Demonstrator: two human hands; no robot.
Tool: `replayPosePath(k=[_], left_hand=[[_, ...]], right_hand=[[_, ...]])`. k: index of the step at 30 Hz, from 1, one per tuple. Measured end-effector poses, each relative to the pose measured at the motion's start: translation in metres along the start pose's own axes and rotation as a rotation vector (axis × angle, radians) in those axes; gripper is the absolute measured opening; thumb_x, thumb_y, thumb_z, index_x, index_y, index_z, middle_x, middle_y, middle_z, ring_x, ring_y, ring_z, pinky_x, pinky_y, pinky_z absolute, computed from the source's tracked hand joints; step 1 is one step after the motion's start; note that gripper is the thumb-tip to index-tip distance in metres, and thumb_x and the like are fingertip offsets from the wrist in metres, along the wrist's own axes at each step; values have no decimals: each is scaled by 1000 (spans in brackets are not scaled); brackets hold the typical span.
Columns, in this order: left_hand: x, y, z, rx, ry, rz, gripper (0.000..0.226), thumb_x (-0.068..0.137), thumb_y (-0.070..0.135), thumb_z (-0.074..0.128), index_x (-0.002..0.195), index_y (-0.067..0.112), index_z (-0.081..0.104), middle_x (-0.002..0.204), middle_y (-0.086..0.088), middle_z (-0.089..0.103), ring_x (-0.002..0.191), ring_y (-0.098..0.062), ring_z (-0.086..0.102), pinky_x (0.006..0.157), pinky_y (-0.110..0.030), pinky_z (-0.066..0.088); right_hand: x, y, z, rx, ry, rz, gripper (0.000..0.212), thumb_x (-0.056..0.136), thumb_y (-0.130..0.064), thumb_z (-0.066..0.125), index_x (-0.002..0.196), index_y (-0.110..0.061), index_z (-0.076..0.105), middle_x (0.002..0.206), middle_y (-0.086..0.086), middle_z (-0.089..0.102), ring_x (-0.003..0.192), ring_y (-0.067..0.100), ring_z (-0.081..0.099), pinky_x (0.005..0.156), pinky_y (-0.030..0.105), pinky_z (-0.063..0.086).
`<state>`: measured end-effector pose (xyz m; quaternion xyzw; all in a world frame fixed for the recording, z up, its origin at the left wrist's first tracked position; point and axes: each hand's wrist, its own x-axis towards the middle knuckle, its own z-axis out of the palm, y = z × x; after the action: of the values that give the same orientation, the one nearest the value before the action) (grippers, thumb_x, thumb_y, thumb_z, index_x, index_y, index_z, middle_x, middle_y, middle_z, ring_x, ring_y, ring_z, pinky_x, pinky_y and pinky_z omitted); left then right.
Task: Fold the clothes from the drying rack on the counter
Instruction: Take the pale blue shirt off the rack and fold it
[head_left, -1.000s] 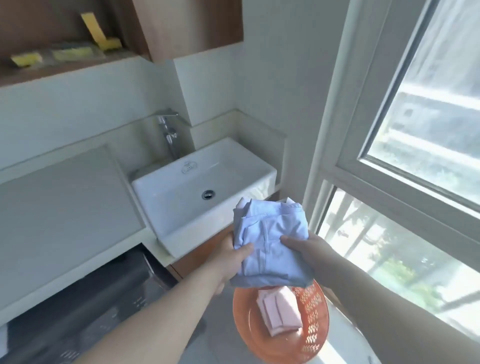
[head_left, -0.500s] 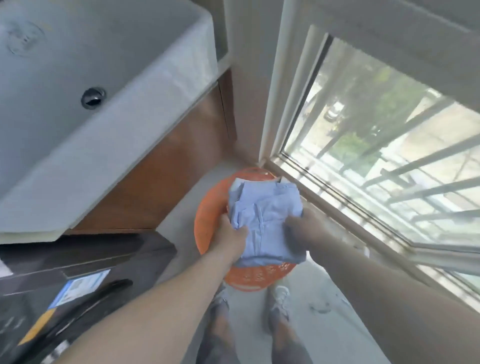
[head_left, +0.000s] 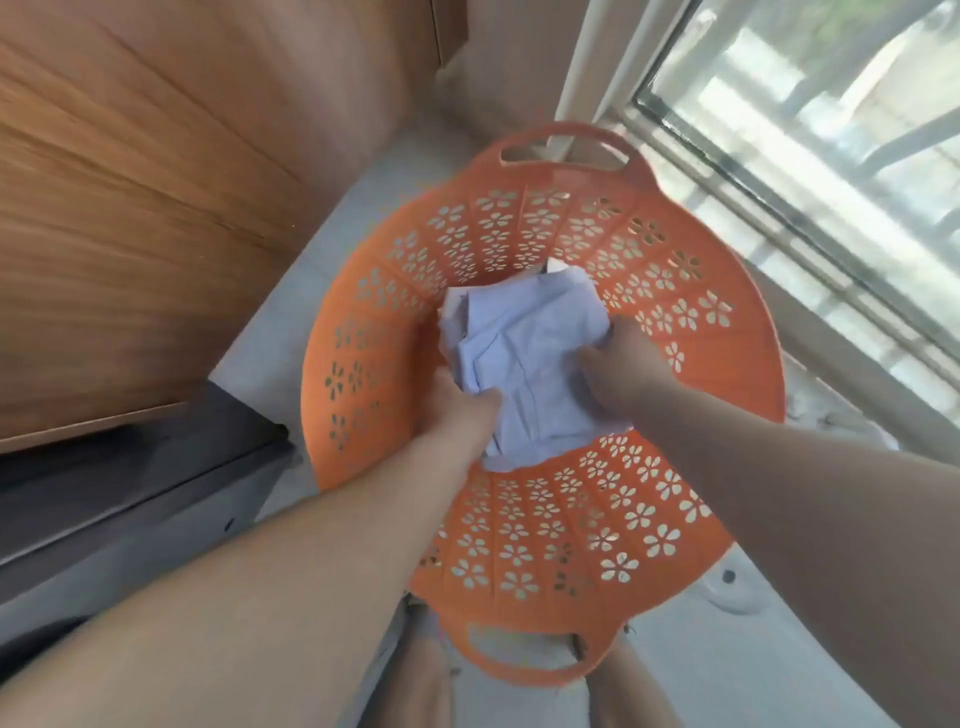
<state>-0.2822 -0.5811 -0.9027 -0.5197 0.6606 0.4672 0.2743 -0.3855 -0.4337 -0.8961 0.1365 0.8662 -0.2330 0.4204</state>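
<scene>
A folded light-blue shirt sits low inside the round orange laundry basket, at its bottom. My left hand grips the shirt's near left edge. On the right side, my right hand holds the shirt with its thumb on top. The pink folded garment seen earlier is hidden under the shirt.
The basket stands on the grey floor, its walls pierced with flower holes and a handle at the far rim. A wooden cabinet front rises on the left, a dark appliance below it. A window runs along the right.
Both hands carried the folded blue shirt from beside the sink down into the orange basket. My view tilted steeply downward and closed in on the basket.
</scene>
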Motion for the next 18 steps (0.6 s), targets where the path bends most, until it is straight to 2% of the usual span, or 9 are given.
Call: replayPosePath(k=[4,7,9,12,13,15,18], left_hand=[[54,-10,23,11,-9,24,57,84,27,73,137,18,53,126,-4,65,113,-27,63,100,-41,52],[83,-18,33,62,-10,60,77,72,33,68,145,29,44,130,2,64,112,-23,64,99,-40,54],[103,-25,38,101,-3,48,81,67,34,67,144,30,45,131,2,65,113,-23,65,99,-40,54],[121,-29,45,163,22,37,73,67,32,70,137,23,52,130,-3,66,114,-27,66,99,-42,54],[126,-31,46,189,35,33,70,69,32,72,136,22,53,130,-4,66,115,-28,66,99,-42,54],[134,-32,49,233,55,12,67,72,32,73,135,20,52,131,-6,65,115,-31,66,98,-43,54],[142,-37,51,301,65,17,72,72,34,71,139,24,48,134,-6,64,115,-33,66,97,-43,55]], right_hand=[[61,15,26,-72,27,-20,40,93,-26,55,128,-8,53,120,14,65,111,37,62,80,32,36],[86,20,38,-137,41,-45,44,95,-25,54,135,-11,46,127,16,62,117,37,58,82,32,36],[97,23,48,-173,30,-58,48,94,-24,55,139,-11,42,132,18,58,122,37,55,89,36,41],[102,28,65,-245,84,-239,52,86,-23,54,136,-16,42,133,13,51,125,39,50,103,44,43],[100,29,70,-267,83,-300,55,81,-26,53,134,-20,40,133,10,47,123,39,50,102,47,46],[97,29,80,-293,33,-353,70,78,-32,58,141,-26,28,147,8,34,124,44,48,101,51,47],[105,34,91,-364,-14,-303,85,86,-34,57,156,-29,11,165,6,4,136,46,41,107,48,42]])
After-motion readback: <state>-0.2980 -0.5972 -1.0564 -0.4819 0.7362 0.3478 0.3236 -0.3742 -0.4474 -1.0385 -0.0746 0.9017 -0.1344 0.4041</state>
